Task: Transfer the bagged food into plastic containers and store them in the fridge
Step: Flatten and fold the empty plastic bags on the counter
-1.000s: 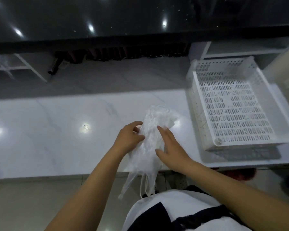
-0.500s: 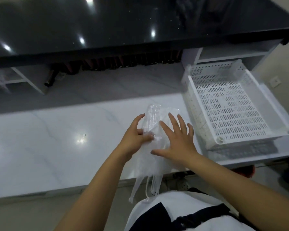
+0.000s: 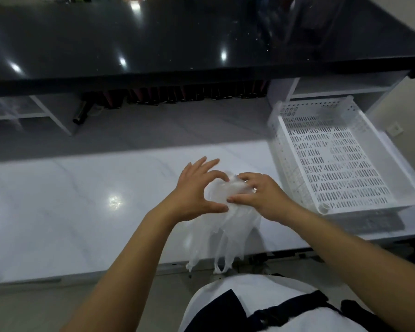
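A crumpled clear plastic bag (image 3: 222,226) lies on the white marble counter (image 3: 58,212) near its front edge, with its handles hanging over the edge. My left hand (image 3: 194,190) grips the bag's upper part from the left with thumb and curled fingers. From the right, my right hand (image 3: 256,195) pinches the same bunched top. The two hands almost touch around the bag. I see no food or plastic containers.
A white perforated plastic tray (image 3: 340,159) stands on the counter to the right of my hands. A raised black glossy countertop (image 3: 177,37) runs across the back, with dark bottles (image 3: 177,94) and open shelving beneath it.
Both hands have gathered the bag's top into a bunch; it was spread flat under my open right palm before. The view has tilted up a little.
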